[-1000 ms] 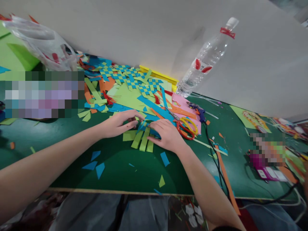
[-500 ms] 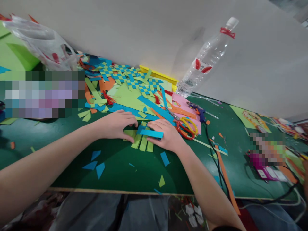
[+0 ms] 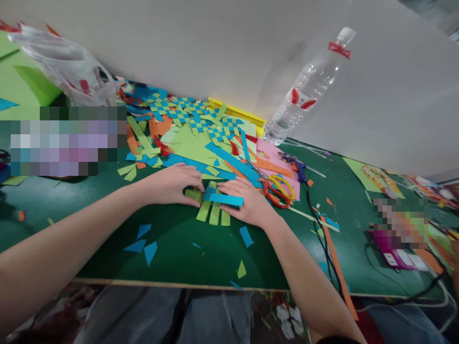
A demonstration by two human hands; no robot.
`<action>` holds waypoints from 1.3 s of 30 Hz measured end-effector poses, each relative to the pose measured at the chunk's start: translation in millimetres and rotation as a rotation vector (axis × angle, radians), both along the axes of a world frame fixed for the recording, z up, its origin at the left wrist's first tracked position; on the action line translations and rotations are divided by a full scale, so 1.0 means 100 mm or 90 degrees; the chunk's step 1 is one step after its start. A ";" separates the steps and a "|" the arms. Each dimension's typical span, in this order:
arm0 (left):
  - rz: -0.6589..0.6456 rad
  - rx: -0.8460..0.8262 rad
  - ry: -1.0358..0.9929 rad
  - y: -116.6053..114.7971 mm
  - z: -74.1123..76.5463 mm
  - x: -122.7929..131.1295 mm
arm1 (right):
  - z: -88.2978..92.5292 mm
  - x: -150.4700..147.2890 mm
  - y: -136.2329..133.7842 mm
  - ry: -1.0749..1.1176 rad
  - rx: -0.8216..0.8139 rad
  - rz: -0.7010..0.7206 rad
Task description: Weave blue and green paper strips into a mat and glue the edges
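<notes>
- So, what are the hands up to here?
- Left hand [image 3: 175, 184] is curled around a green strip [image 3: 193, 195] at the side of a little paper weave [image 3: 211, 191]. Thumb's below, fingers above, strip in between. Can't tell if it's actually pinched, tbh.
- And the right hand [image 3: 251, 200]?
- It's on the other side of the weave, with a blue strip [image 3: 225, 198] lying over it. Thumb and forefinger are apart, but the strip covers part of the gap, so no clue whether it's gripping anything.
- Where's the weave sitting?
- Between the hands on the green table [image 3: 165, 267], green tails [image 3: 214, 217] fanned toward the person.
- Anything else around?
- Scissors [image 3: 280, 188] with yellow and red handles just past the right hand, a glue gun [image 3: 298, 165] beyond those, and a tilted-looking plastic bottle [image 3: 301, 95] near the wall [image 3: 179, 43]. Finished-looking checkered pieces [image 3: 193, 117] are heaped farther back, and blue scraps [image 3: 150, 252] lie nearer the front edge.
</notes>
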State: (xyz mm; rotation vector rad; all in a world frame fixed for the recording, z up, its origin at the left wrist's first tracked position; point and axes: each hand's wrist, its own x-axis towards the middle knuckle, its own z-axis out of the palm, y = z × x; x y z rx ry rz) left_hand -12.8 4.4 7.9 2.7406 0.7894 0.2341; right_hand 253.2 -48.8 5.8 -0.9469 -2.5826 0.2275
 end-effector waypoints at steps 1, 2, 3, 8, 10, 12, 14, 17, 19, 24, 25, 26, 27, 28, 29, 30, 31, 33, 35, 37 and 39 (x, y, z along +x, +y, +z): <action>0.000 0.001 -0.001 0.00 0.00 0.00 | 0.01 0.00 -0.01 -0.001 -0.005 -0.002; 0.002 0.002 -0.002 0.00 0.01 0.00 | 0.01 -0.01 -0.01 -0.001 -0.009 -0.004; 0.002 0.005 -0.004 -0.01 0.01 0.00 | 0.01 -0.01 -0.02 -0.002 -0.014 -0.004; -0.003 0.005 -0.018 -0.01 0.01 0.01 | 0.02 -0.01 -0.03 -0.002 -0.029 -0.004; -0.006 0.004 -0.022 0.00 0.00 0.01 | 0.02 -0.02 -0.04 -0.004 -0.034 -0.005; -0.008 0.002 -0.023 0.00 0.01 0.01 | 0.02 -0.02 -0.04 -0.010 -0.039 -0.006; -0.010 0.003 -0.025 -0.01 0.02 0.02 | 0.02 -0.02 -0.04 -0.018 -0.040 -0.008; -0.008 0.014 -0.044 -0.04 0.03 0.04 | 0.02 -0.02 -0.04 -0.033 -0.035 -0.005; -0.004 0.021 -0.071 -0.06 0.04 0.06 | 0.02 -0.02 -0.05 -0.034 -0.029 -0.002; 0.001 0.042 -0.124 -0.14 0.05 0.12 | 0.08 -0.04 -0.05 0.000 -0.012 -0.004; -0.002 0.048 -0.130 -0.15 0.05 0.12 | 0.09 -0.05 -0.05 0.012 -0.008 -0.003; -0.005 0.052 -0.135 -0.16 0.05 0.13 | 0.11 -0.06 -0.06 0.025 -0.004 -0.001; -0.008 0.054 -0.141 -0.17 0.05 0.14 | 0.12 -0.06 -0.06 0.038 0.000 0.001; -0.011 0.052 -0.147 -0.18 0.05 0.14 | 0.13 -0.07 -0.06 0.048 0.003 0.003; -0.014 0.046 -0.155 -0.18 0.05 0.14 | 0.14 -0.07 -0.06 0.055 0.006 0.006; -0.017 0.037 -0.164 -0.19 0.04 0.15 | 0.14 -0.08 -0.07 0.060 0.007 0.010; -0.021 0.027 -0.173 -0.19 0.04 0.15 | 0.14 -0.08 -0.07 0.062 0.009 0.014; -0.028 0.008 -0.195 -0.19 0.04 0.15 | 0.14 -0.09 -0.07 0.061 0.014 0.025; -0.030 -0.003 -0.211 -0.19 0.04 0.15 | 0.13 -0.10 -0.08 0.055 0.012 0.039; -0.028 -0.011 -0.218 -0.19 0.04 0.15 | 0.12 -0.10 -0.08 0.048 0.003 0.050; -0.021 -0.026 -0.216 -0.19 0.04 0.15 | 0.10 -0.11 -0.08 0.046 -0.004 0.050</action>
